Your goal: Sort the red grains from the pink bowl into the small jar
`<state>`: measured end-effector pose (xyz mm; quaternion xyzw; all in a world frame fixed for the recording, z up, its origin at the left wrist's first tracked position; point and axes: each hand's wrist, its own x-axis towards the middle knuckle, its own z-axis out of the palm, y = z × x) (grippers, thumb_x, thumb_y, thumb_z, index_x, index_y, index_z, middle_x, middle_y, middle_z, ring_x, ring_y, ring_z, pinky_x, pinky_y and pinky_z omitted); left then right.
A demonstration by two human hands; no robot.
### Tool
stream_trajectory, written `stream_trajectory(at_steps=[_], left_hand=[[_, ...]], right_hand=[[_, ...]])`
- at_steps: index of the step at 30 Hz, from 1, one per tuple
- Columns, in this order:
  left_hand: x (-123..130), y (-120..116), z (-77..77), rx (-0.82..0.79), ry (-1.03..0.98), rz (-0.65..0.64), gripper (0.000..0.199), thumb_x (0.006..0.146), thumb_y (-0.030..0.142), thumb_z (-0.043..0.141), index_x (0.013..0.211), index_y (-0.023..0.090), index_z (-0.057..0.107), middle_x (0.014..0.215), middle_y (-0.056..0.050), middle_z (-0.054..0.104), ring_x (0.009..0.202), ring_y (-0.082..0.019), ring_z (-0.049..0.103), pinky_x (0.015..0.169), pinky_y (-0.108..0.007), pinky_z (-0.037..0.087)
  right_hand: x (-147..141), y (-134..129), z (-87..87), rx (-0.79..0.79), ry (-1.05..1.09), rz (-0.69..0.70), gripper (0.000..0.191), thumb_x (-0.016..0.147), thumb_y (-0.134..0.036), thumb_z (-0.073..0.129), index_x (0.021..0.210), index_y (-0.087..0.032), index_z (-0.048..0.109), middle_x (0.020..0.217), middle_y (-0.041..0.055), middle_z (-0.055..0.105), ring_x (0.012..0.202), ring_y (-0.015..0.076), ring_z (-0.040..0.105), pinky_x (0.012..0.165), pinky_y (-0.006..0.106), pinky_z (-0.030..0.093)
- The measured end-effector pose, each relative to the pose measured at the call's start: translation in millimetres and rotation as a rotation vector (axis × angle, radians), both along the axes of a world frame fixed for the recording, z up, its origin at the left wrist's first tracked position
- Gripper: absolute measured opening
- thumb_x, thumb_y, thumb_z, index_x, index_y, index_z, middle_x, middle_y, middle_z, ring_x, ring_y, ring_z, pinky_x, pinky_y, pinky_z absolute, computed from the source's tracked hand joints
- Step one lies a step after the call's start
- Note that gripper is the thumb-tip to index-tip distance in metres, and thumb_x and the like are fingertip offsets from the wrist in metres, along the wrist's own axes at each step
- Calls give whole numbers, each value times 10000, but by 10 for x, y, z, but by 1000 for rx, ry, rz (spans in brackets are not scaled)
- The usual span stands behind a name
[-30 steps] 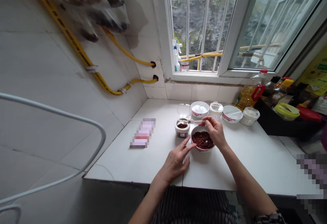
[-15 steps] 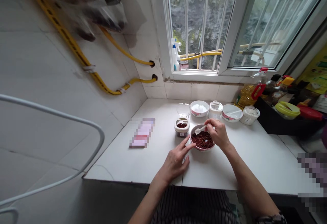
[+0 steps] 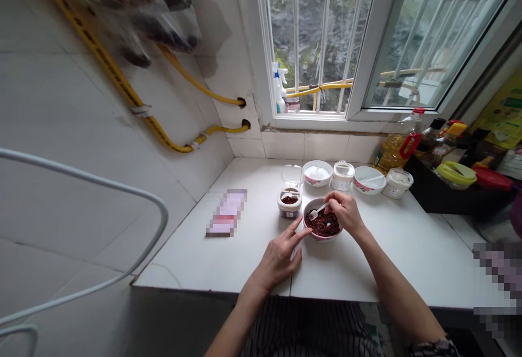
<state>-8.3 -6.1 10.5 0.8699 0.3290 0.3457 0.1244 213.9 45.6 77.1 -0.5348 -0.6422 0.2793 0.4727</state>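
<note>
A bowl of dark red flakes stands on the white counter. My right hand pinches the handle of a small white spoon, whose scoop is down at the flakes on the bowl's left side. Fingertips of my left hand touch the bowl's left rim, its fingers apart and the hand holding nothing. Just left of the bowl is an open jar with similar red contents, its clear lid raised behind it.
Behind stand a bowl of white powder, a lidded jar, another bowl and a second jar. An oil bottle and a black condiment box are at right. A blurred pink item lies left.
The spoon's scoop has dipped lower and slightly left, onto the flakes. My left hand remains at the bowl's rim.
</note>
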Motion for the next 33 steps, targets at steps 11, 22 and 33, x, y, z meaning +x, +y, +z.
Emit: stream_trajectory(at_steps=[11,22,33], left_hand=[[1,5,-7,0,-2,4,709,811,15,500,1458,293,420,1591,-99,361,1349,-259,526,1010,-386,543],[-6,-1,1,3,10,10,709,812,16,505,1458,295,415,1588,-105,366,1341,-264,535,1008,-386,546],[0,2,-5,1,4,6,706,812,19,502,1458,293,421,1589,-101,365,1360,-259,514,1016,-386,541]], right_hand=[[-10,12,6,63,-122,-17,176,708,-189,451,623,-235,598,487,-24,643,502,170,594,685,297,479],[-4,21,-20,36,-55,-5,176,708,-191,456,646,-237,614,478,-31,653,481,167,600,643,287,488],[4,24,-36,9,-48,-16,174,699,-198,457,644,-231,619,483,-25,654,487,170,611,628,284,486]])
